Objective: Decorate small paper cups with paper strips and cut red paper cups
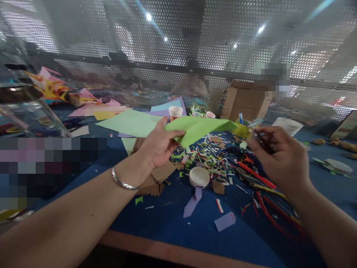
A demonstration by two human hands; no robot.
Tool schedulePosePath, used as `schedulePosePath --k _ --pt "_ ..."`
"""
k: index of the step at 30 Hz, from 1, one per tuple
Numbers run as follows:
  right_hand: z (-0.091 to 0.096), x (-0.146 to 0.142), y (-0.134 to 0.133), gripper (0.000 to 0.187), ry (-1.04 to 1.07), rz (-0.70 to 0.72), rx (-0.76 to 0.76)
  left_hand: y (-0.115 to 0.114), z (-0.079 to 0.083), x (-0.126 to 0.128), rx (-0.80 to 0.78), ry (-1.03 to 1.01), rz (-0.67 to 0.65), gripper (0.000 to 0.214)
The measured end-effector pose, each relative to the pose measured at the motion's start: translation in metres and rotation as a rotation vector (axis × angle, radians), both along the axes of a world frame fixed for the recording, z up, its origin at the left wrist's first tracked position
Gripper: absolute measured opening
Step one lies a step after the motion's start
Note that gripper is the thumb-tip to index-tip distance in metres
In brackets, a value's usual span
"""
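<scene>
My left hand [160,143] pinches the left end of a folded green paper sheet [200,128] and holds it above the blue table [173,219]. A silver bangle [122,182] circles that wrist. My right hand [279,156] is blurred by motion at the paper's right end, fingers curled round a small dark thing I cannot make out. Below the paper lies a heap of coloured paper scraps [212,160], a white lid [199,176] and pieces of brown corrugated card [156,178].
Red scissors [255,173] and red wire lie right of the scraps. Farther back stand a white cup [175,111], a cardboard box [245,98], stacked white cups [287,125] and coloured paper sheets [131,123]. A perforated metal screen [178,44] walls the far side.
</scene>
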State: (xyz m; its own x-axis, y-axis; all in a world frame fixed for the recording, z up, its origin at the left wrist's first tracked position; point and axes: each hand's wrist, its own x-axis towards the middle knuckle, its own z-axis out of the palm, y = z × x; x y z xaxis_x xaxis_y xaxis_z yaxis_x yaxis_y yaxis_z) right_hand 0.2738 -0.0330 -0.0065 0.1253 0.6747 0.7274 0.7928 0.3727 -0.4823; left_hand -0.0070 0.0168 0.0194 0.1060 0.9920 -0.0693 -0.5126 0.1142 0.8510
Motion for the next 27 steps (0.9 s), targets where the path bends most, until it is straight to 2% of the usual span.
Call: schedulePosePath --k 1,3,4,8,10,14,15,16,20,22,25,27 --pt "0.001 -0.003 -0.001 0.026 0.043 -0.018 -0.005 0.0 0.0 0.0 0.031 -0.022 0.068 0.104" --pt "0.003 -0.011 -0.004 0.029 0.124 -0.001 -0.075 -0.002 -0.001 0.003 0.079 -0.035 0.098 0.115" --pt "0.004 -0.016 -0.005 0.032 0.192 0.048 -0.151 -0.003 -0.002 0.005 0.107 -0.035 0.082 0.116" --pt "0.003 -0.031 -0.008 0.042 0.275 0.21 -0.287 -0.015 -0.008 0.016 0.233 -0.037 -0.053 0.113" --pt "0.002 -0.035 -0.009 0.044 0.282 0.249 -0.308 -0.021 -0.012 0.022 0.258 -0.002 -0.12 0.1" --pt "0.0 -0.036 -0.01 0.041 0.259 0.236 -0.305 -0.027 -0.02 0.028 0.216 0.181 -0.226 0.043" --pt "0.0 -0.036 -0.01 0.04 0.251 0.231 -0.301 -0.027 -0.022 0.029 0.206 0.218 -0.232 0.036" --pt "0.0 -0.035 -0.01 0.039 0.238 0.229 -0.296 -0.027 -0.023 0.028 0.198 0.241 -0.215 0.037" --pt "0.002 -0.033 -0.012 0.037 0.157 0.237 -0.242 -0.021 -0.019 0.021 0.17 0.27 0.01 0.075" --pt "0.005 -0.033 -0.013 0.034 0.099 0.237 -0.211 -0.017 -0.014 0.014 0.187 0.358 0.025 0.08" --pt "0.01 -0.037 -0.015 0.034 0.029 0.25 -0.186 -0.013 -0.008 0.006 0.295 0.517 -0.165 0.066" --pt "0.013 -0.041 -0.017 0.035 0.01 0.289 -0.218 -0.014 -0.008 0.005 0.306 0.448 -0.25 0.055"
